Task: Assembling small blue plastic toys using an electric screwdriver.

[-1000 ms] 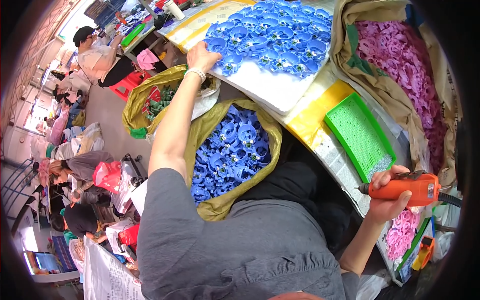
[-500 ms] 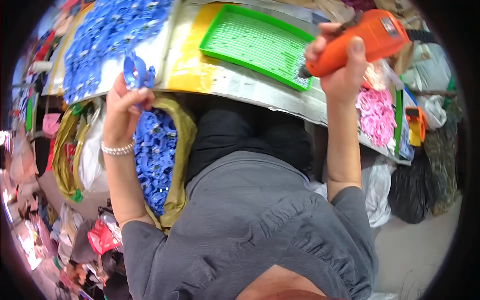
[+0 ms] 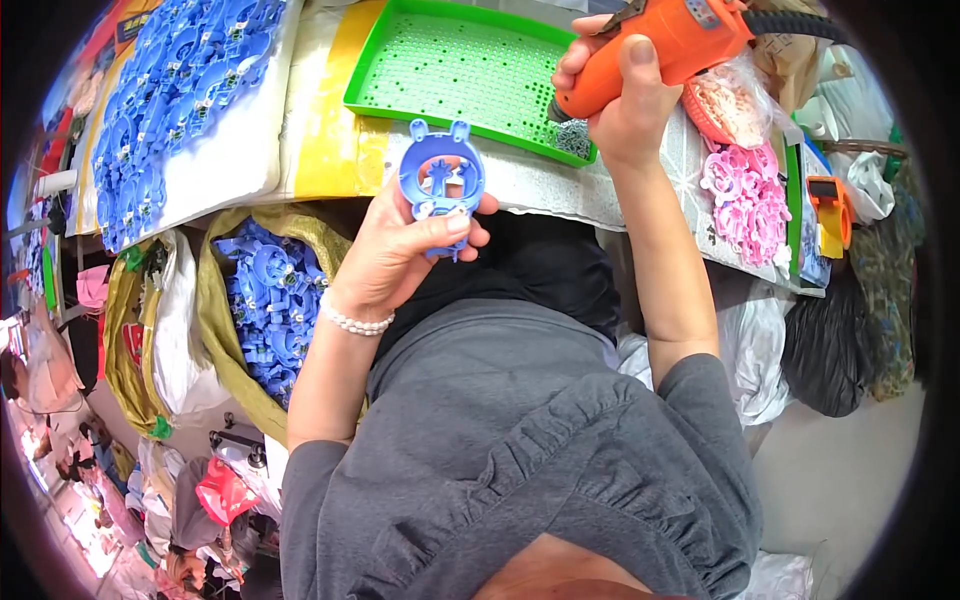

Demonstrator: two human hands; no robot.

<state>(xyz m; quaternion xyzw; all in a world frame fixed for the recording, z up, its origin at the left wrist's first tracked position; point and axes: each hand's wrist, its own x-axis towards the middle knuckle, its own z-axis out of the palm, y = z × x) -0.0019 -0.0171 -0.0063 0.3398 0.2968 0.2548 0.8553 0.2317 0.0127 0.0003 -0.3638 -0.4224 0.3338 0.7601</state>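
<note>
My left hand [image 3: 390,245] is closed on a blue plastic part [image 3: 470,185], a round shell with two ear-like tabs and an opening in its middle. It is held up in front of my lap, just short of the table edge. In my right hand [image 3: 635,115] is an orange electric screwdriver [image 3: 665,50] with a black cord, gripped round its body. Its bit points down at the right end of a green perforated tray [image 3: 465,128], where small metal screws [image 3: 573,138] are heaped. Whether the bit carries a screw is too small to tell.
Many blue parts [image 3: 175,110] cover a white board at the left of the table. An olive sack [image 3: 215,290] of similar parts stands below it. Pink plastic parts [image 3: 748,200], an orange tape dispenser [image 3: 828,215] and a black bag [image 3: 828,345] are at the right.
My left hand has brought the blue part rightward and nearer, away from the pile. My right hand has lowered the screwdriver leftward toward the screws in the tray. The view has shifted slightly.
</note>
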